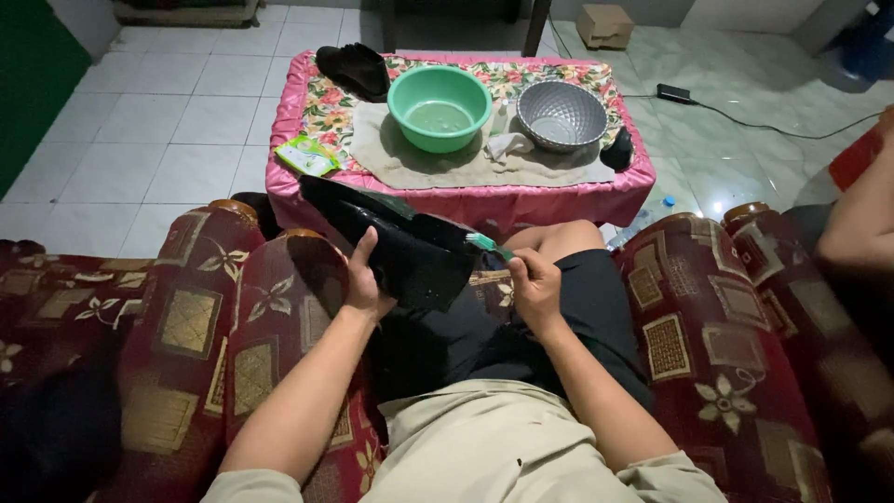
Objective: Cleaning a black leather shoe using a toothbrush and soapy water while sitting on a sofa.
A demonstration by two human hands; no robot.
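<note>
Left hand: the left hand (365,284) grips a black shoe (396,244) from its near side, thumb up along the sole edge, fingers wrapped behind; the grip is closed on the shoe.
Right hand: the right hand (535,284) pinches a green toothbrush (489,246), fingers curled tight on the handle; the grip is closed on it.
Shoe: held above the lap, just in front of the knees, its length running from 10 o'clock down to 4 o'clock.
Toothbrush: its head lies against the shoe's right end, at 3 o'clock of the shoe.
Desk: a low desk (307,191) with a pink frilled edge and flowered cloth stands at 12 o'clock of the hands, on the tiled floor.
Green basin: a green basin (439,107) with water sits mid-desk on a beige towel (391,158).
Metal bowl: a dimpled metal bowl (562,115) stands at 3 o'clock of the basin, with a white rag (508,145) between them.
Second shoe: another dark shoe (355,67) lies at the desk's far left corner, 10 o'clock of the basin.
Packet: a small green packet (307,156) rests at the desk's left edge.
Seat: a red patterned sofa (708,354) flanks the legs on both sides.
Another person: a bare arm (861,219) shows at the right edge, 3 o'clock.
</note>
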